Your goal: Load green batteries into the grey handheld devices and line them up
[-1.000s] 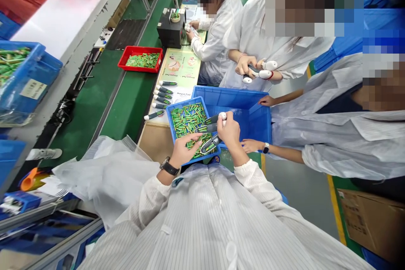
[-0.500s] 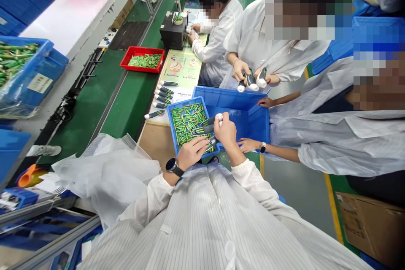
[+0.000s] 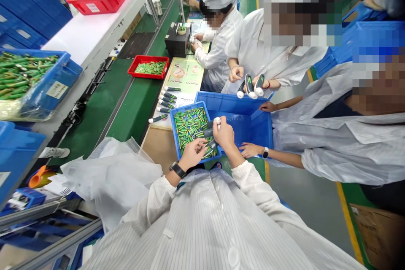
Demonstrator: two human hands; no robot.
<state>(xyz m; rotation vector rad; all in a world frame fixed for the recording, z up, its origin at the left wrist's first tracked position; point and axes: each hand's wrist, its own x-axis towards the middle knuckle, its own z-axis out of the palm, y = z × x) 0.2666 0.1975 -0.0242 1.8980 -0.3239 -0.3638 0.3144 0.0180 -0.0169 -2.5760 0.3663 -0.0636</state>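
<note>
Several dark grey handles with white ends (image 3: 202, 133) are held in my right hand (image 3: 224, 133), its fingers wrapped round them. They stick out leftwards over a blue tray (image 3: 174, 128) full of small green pieces (image 3: 186, 123). My left hand (image 3: 191, 153), with a black watch on the wrist, is at the tray's near edge beside the lowest handle. Its thumb and fingers are pinched together on something too small to make out. More grey handles (image 3: 166, 99) lie in a row on the mat behind the tray.
A large blue bin (image 3: 249, 128) stands right of the tray, with a person's hands (image 3: 251, 149) at its edge. Another person holds similar handles (image 3: 250, 86) above it. A red tray (image 3: 148, 76) sits by the green conveyor (image 3: 126, 114). White plastic sheeting (image 3: 110, 177) lies left.
My left hand's fingers have drawn together from lying over the lowest handle. The co-worker's one hand has come away from the handles. The whole view has shifted slightly.
</note>
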